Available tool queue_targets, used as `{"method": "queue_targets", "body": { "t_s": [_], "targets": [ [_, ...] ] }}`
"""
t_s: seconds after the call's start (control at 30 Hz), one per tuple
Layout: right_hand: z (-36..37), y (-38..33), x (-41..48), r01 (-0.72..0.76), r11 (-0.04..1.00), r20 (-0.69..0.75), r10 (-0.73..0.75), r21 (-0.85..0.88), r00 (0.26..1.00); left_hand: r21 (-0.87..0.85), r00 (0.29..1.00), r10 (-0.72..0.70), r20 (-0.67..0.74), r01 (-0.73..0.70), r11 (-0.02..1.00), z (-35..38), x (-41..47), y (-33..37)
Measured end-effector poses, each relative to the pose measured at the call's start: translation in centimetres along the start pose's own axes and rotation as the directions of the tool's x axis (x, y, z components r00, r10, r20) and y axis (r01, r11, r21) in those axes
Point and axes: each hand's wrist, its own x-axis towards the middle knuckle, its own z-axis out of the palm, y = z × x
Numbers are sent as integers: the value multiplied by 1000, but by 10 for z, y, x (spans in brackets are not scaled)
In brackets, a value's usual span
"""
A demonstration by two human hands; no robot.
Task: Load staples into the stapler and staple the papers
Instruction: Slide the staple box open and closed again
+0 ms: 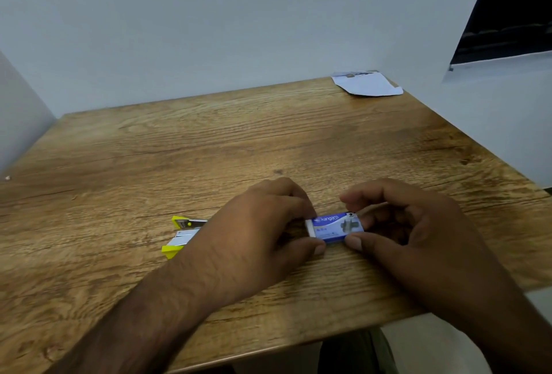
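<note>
Both hands grip a blue staple box [336, 228] just above the table [209, 146]. Left hand [257, 233] pinches its white inner tray end at 9 o'clock; right hand [412, 224] is clamped on its 3 o'clock end. The yellow stapler [180, 235] lies open on the table, at 9 o'clock behind the left wrist. Papers [367, 84] rest well apart, at 1 o'clock, at the far table corner.
</note>
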Motion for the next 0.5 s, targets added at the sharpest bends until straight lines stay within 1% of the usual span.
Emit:
{"method": "queue_targets", "body": {
  "t_s": [0.23,0.5],
  "targets": [
    [0,2,-2,-12,1000,-16,12,11,1000,-36,999,-51,-18,50,998,-6,-8,-4],
    [-1,2,-2,-20,1000,-7,20,-16,1000,-10,996,-41,-81,41,999,-5,-16,-9]
  ]
}}
